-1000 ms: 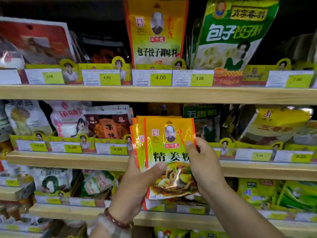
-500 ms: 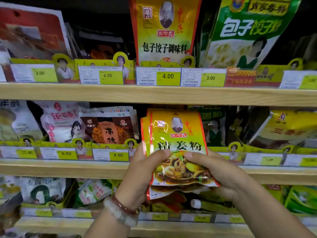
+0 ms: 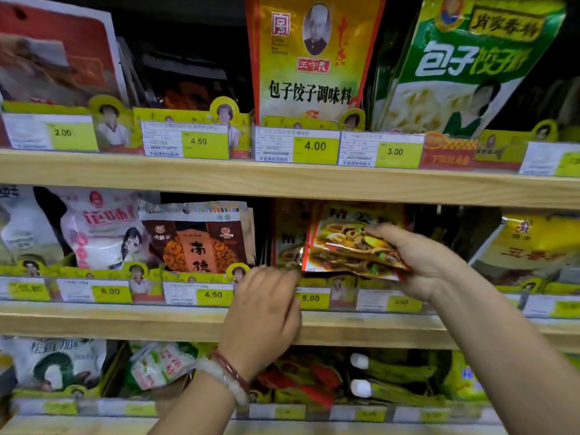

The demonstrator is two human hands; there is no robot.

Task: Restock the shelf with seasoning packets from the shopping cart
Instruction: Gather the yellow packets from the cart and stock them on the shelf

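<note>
My right hand (image 3: 423,262) grips a small stack of yellow seasoning packets (image 3: 342,243) by their lower right corner, thumb on the front. The stack leans back into the slot on the middle shelf (image 3: 125,321), above the 5.00 price tag (image 3: 310,298). One more packet of the same kind (image 3: 287,237) stands just left of the stack, partly in shadow. My left hand (image 3: 266,309), with bracelets at the wrist, is below that packet with loosely curled fingers. Its fingertips reach the packet's bottom edge and hold nothing. The shopping cart is out of view.
Brown-and-orange packets (image 3: 201,243) fill the slot to the left, yellow packets (image 3: 533,243) the slot to the right. The upper shelf (image 3: 282,180) hangs close above with tall yellow (image 3: 310,58) and green (image 3: 464,64) bags. Green packets (image 3: 392,381) lie on the lower shelf.
The packets went from in front of the shelf up and back into the middle shelf slot. My left hand let go and dropped below them. My right hand still grips them.
</note>
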